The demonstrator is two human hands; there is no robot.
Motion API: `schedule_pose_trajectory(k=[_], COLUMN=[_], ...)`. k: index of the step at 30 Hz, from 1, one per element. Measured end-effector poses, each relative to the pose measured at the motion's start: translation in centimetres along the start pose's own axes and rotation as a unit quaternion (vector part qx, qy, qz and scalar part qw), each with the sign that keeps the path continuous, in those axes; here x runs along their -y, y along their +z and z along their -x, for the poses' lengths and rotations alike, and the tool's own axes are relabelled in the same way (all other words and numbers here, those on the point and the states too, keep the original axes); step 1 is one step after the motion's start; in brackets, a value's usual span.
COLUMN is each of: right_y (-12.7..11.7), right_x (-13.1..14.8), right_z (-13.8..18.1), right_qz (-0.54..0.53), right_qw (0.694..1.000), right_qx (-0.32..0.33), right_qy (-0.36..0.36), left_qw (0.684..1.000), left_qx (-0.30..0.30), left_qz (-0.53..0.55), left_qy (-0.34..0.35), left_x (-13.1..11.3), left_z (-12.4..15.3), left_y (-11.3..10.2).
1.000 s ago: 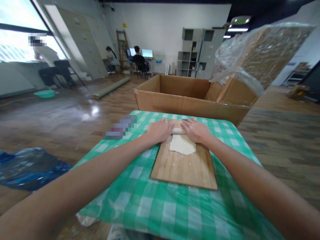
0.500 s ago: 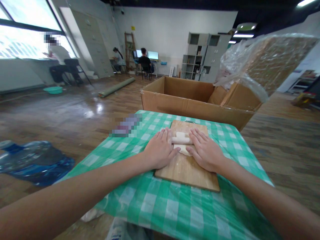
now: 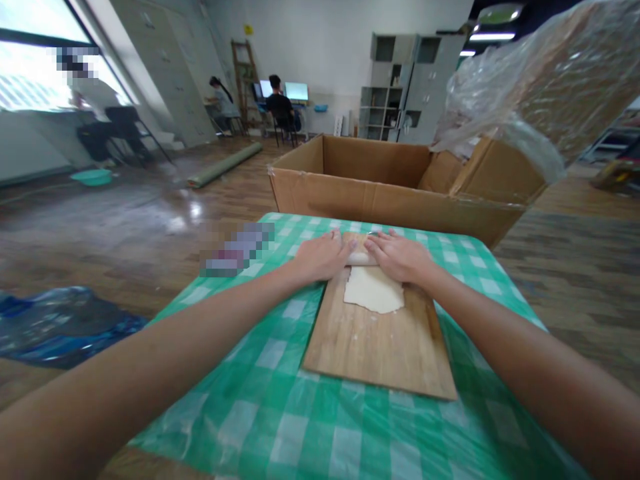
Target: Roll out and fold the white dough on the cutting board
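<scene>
A pale rolling pin (image 3: 361, 258) lies crosswise near the far end of a wooden board (image 3: 380, 353). Over its left end rests my left hand (image 3: 323, 257), fingers bent forward around it and thumb toward the middle. My right hand (image 3: 401, 256) covers the other end the same way, so both ends of the pin are hidden. On the near side of the pin, a thin flat sheet of dough (image 3: 374, 289) with uneven edges spreads on the board. Small white specks dot the wood in front of the dough.
A green checked tablecloth (image 3: 280, 400) covers the table. Beyond it stands a large cardboard box (image 3: 350, 195) with plastic wrap. On the left lie a blurred, pixelated item (image 3: 237, 250) and, lower down, a water jug (image 3: 65, 327). Several people sit farther back.
Both hands have pushed the rolling pin away from me, toward the board's far end. More of the dough sheet and board now show on the near side. The camera view has tilted down.
</scene>
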State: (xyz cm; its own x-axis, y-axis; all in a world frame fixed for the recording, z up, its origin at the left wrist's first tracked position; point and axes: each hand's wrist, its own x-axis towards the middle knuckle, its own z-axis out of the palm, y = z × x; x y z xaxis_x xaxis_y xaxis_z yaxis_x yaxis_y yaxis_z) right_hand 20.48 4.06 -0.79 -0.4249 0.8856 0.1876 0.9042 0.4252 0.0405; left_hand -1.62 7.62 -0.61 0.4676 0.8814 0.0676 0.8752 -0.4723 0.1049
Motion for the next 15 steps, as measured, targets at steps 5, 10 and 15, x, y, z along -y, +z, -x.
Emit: schedule_pose_trajectory(k=[5,10,15], right_y=[-0.2,-1.3,-2.1], right_x=[0.2,2.6,6.0], right_z=[-0.6,2.6,7.7], right_qz=[0.017,0.037,0.033], right_qw=[0.999,0.998,0.998], right_qx=[-0.008,-0.030,-0.045], right_qy=[0.039,0.050,0.017], left_qw=[0.999,0.996,0.992], left_qx=[-0.028,-0.066,-0.065], left_qz=[-0.029,-0.038,-0.031], left_qy=[0.012,0.036,0.104], left_x=[-0.2,-1.2,-0.8], left_z=[-1.1,1.9,6.3], left_y=[-0.2,-0.3,-0.1])
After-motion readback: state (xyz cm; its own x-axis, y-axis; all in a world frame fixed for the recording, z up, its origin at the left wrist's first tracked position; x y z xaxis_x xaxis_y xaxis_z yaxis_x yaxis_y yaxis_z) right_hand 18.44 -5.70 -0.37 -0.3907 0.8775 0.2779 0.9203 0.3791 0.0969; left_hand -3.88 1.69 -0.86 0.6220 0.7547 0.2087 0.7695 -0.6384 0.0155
